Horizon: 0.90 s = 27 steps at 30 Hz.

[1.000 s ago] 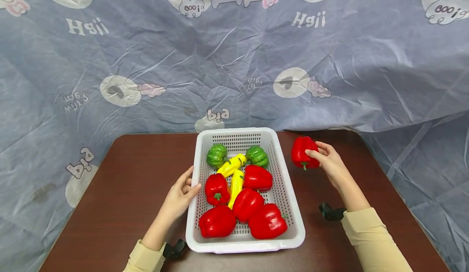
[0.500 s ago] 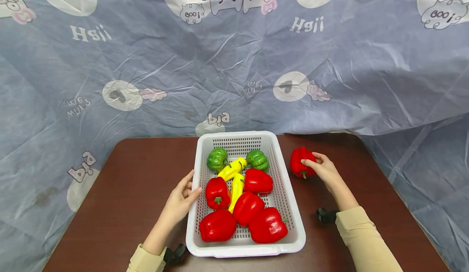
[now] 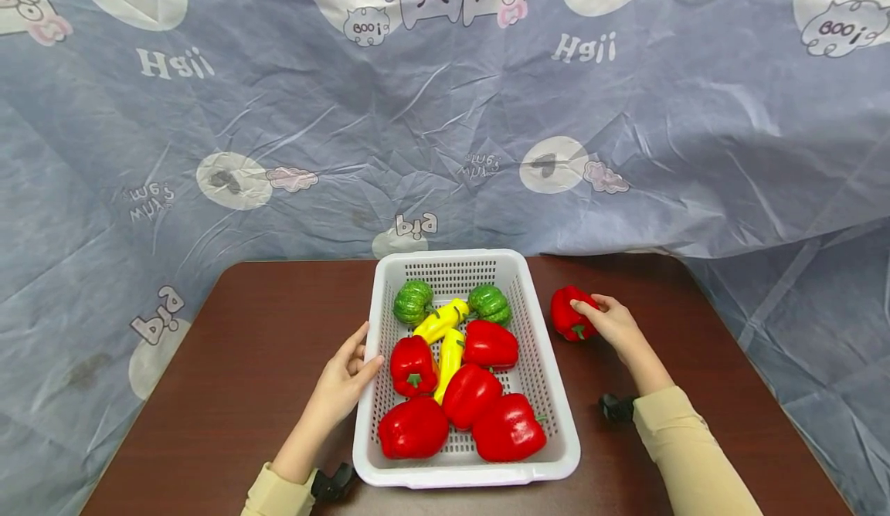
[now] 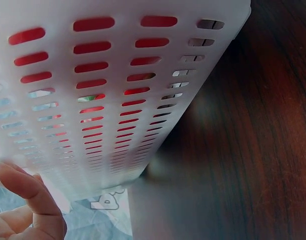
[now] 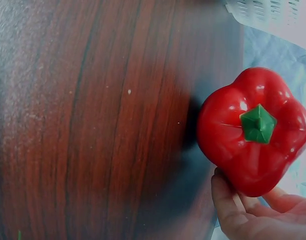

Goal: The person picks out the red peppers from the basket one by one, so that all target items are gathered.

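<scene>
A red bell pepper point(image 3: 572, 314) is beside the basket's right side, pinched between the thumb and fingers of my right hand point(image 3: 614, 326). In the right wrist view the pepper point(image 5: 255, 131) shows its green stem, with fingers of the right hand point(image 5: 260, 215) under it. My left hand point(image 3: 339, 381) rests at the left rim of the white basket point(image 3: 467, 476), thumb and fingers at its edge. The left wrist view shows the left hand point(image 4: 30, 205) by the perforated wall point(image 4: 58, 65). Inside lie several red peppers point(image 3: 510, 429), two yellow vegetables point(image 3: 450, 358) and two green pumpkins point(image 3: 490, 303).
The basket stands on a dark brown table point(image 3: 278, 307), near the middle. A printed grey-blue cloth point(image 3: 445, 114) hangs behind the table's back edge. Dark wrist devices point(image 3: 334, 483) are at both wrists.
My right hand has moved slightly down and left with the red pepper, which is now lower beside the basket. My left hand stays at the rim. The head view has tilted a little.
</scene>
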### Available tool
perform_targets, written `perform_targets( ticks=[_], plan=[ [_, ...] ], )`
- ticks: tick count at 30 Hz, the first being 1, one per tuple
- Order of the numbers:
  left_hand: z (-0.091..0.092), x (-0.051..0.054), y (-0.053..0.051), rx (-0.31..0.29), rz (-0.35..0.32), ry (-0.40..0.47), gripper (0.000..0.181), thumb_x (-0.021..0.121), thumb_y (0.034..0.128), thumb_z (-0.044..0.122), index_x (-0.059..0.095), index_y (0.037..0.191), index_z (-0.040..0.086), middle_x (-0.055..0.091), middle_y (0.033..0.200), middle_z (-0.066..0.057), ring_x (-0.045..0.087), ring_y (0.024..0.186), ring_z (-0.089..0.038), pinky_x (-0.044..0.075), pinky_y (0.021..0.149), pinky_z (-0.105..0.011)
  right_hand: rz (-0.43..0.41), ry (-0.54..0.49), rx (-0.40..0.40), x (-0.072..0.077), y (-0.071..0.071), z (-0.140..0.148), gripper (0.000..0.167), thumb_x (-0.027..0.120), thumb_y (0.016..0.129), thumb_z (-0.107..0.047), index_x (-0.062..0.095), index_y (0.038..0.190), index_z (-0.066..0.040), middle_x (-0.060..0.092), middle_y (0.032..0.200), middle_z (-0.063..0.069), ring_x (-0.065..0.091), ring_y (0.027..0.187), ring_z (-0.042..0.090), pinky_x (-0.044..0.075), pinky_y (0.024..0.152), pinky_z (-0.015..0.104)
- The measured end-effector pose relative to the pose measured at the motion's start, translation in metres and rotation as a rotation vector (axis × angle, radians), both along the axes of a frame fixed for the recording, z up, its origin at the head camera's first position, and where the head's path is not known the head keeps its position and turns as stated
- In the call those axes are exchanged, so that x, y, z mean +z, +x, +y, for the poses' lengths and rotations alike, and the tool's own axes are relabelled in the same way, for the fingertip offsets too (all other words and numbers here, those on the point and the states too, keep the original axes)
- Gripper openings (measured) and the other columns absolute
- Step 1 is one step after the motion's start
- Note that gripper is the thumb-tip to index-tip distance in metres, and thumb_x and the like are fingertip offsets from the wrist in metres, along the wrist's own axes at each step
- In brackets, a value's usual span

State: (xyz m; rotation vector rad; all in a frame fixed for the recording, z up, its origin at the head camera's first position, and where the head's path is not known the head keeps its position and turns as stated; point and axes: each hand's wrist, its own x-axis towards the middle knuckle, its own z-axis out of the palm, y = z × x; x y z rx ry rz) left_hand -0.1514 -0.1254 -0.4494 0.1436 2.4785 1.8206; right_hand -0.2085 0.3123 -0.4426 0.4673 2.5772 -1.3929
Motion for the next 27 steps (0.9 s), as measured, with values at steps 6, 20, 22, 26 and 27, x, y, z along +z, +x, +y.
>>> perform_targets(
  ticks=[6, 20, 22, 26, 27],
  plan=[
    [0.0000, -0.0021, -0.0001, 0.000, -0.001, 0.005, 0.068, 0.067, 0.0919, 0.005, 0.035, 0.152, 0.003, 0.060, 0.106, -0.017, 0.066, 0.076, -0.020, 0.060, 0.071, -0.033, -0.011, -0.038, -0.017, -0.0040, -0.0024, 0.0028, 0.087, 0.044, 0.098, -0.054, 0.017, 0.153, 0.007, 0.022, 0.157, 0.031, 0.027, 0.142, 0.045, 0.025, 0.117, 0.055],
    [0.0005, -0.0033, -0.0009, -0.001, 0.023, 0.004, 0.068, 0.067, 0.0912, 0.004, 0.035, 0.151, 0.002, 0.060, 0.104, -0.018, 0.067, 0.075, -0.026, 0.060, 0.070, -0.034, -0.018, -0.190, -0.049, -0.0075, -0.0036, 0.0072, 0.092, 0.042, 0.099, -0.055, 0.006, 0.153, 0.010, 0.018, 0.157, 0.032, 0.030, 0.140, 0.043, 0.032, 0.115, 0.051],
    [0.0002, -0.0033, -0.0010, -0.001, 0.018, 0.002, 0.068, 0.067, 0.0914, 0.004, 0.035, 0.152, 0.003, 0.060, 0.104, -0.018, 0.067, 0.075, -0.026, 0.060, 0.071, -0.035, -0.014, -0.198, -0.054, -0.0071, -0.0036, 0.0072, 0.092, 0.042, 0.098, -0.055, 0.006, 0.153, 0.010, 0.017, 0.157, 0.032, 0.030, 0.141, 0.043, 0.032, 0.115, 0.051],
    [-0.0008, -0.0041, -0.0015, 0.004, 0.003, -0.001, 0.068, 0.067, 0.0917, 0.005, 0.035, 0.152, 0.004, 0.060, 0.104, -0.017, 0.067, 0.075, -0.023, 0.060, 0.071, -0.033, -0.010, -0.204, -0.052, -0.0064, -0.0043, 0.0056, 0.093, 0.042, 0.098, -0.056, 0.006, 0.153, 0.010, 0.016, 0.158, 0.031, 0.029, 0.142, 0.043, 0.032, 0.115, 0.052],
    [-0.0010, -0.0043, -0.0016, 0.004, 0.003, 0.001, 0.069, 0.067, 0.0916, 0.005, 0.035, 0.152, 0.004, 0.060, 0.104, -0.017, 0.066, 0.074, -0.022, 0.060, 0.071, -0.033, -0.010, -0.204, -0.048, -0.0064, -0.0046, 0.0052, 0.093, 0.042, 0.098, -0.056, 0.006, 0.153, 0.010, 0.016, 0.158, 0.031, 0.028, 0.142, 0.043, 0.032, 0.115, 0.052]
  ],
)
